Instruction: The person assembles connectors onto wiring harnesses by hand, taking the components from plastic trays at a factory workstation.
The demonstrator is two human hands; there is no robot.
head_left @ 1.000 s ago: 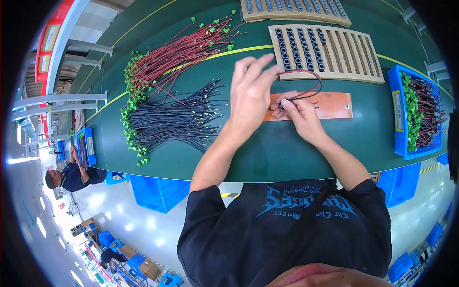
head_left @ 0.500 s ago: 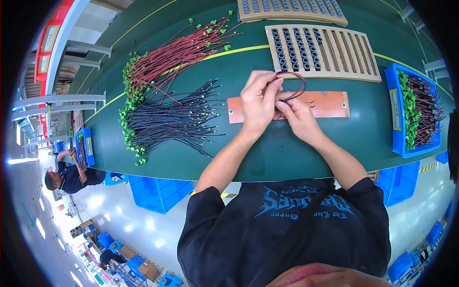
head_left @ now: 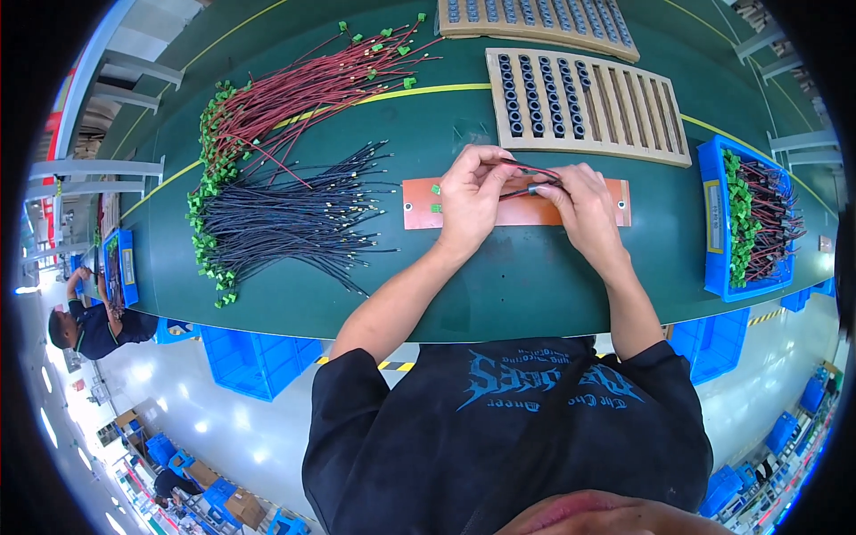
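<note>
My left hand (head_left: 473, 194) is closed on a red-and-black wire pair (head_left: 526, 168) above the orange-brown board (head_left: 517, 212). My right hand (head_left: 584, 207) pinches the same wires further right. A small dark cylindrical part (head_left: 536, 189) shows on the black wire at the right fingertips. Two green connectors (head_left: 436, 200) stick out to the left of my left hand, over the board's left end. Whether they belong to the held wires is hidden by the hand. The wire ends inside my right hand are hidden too.
Left of the board lie piles of red wires (head_left: 294, 116) and black wires (head_left: 285, 209) with green connectors. Behind it stands a slotted tray (head_left: 637, 147) partly filled with dark cylindrical parts; another tray (head_left: 535, 34) lies beyond. A blue bin (head_left: 749, 290) of wired connectors stands right. A person (head_left: 98, 325) works far left.
My hands have moved apart, and the wire loop that arched above them is now drawn flatter between them. The cylindrical part and green connectors have come into view. The whole view has shifted slightly.
</note>
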